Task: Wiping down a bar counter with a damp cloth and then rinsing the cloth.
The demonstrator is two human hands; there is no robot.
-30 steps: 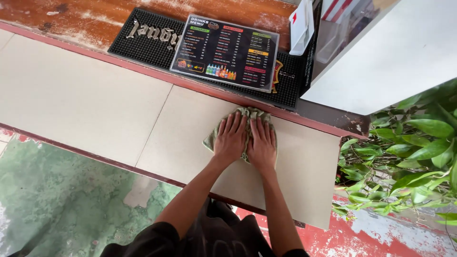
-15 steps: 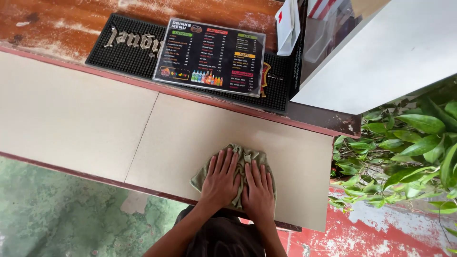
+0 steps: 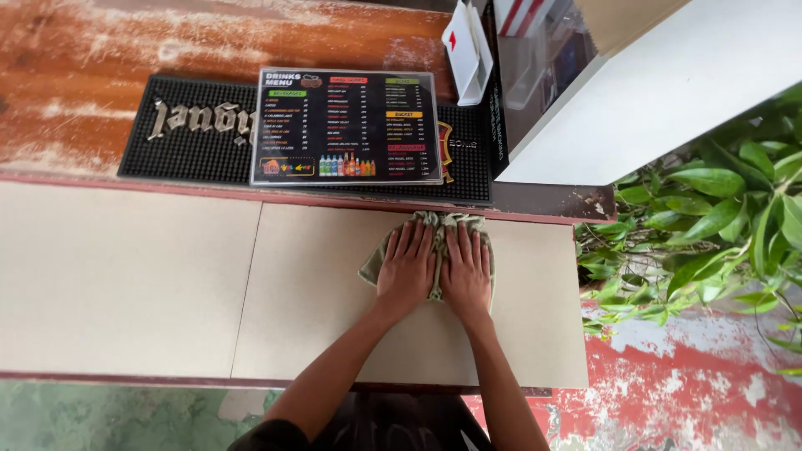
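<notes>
Pressing down side by side, the left hand (image 3: 407,269) and the right hand (image 3: 466,271) lie flat on a green cloth (image 3: 434,250), with fingers stretched and slightly spread, not gripping anything. Half a second ago the cloth was near the front edge of the pale counter ledge (image 3: 167,284); now it is up at the back edge, just below the black bar mat (image 3: 192,134) and the laminated menu card (image 3: 347,125). In my judgement this is one more stroke of wiping across the right panel, near the right end beside the green plant (image 3: 718,209).
</notes>
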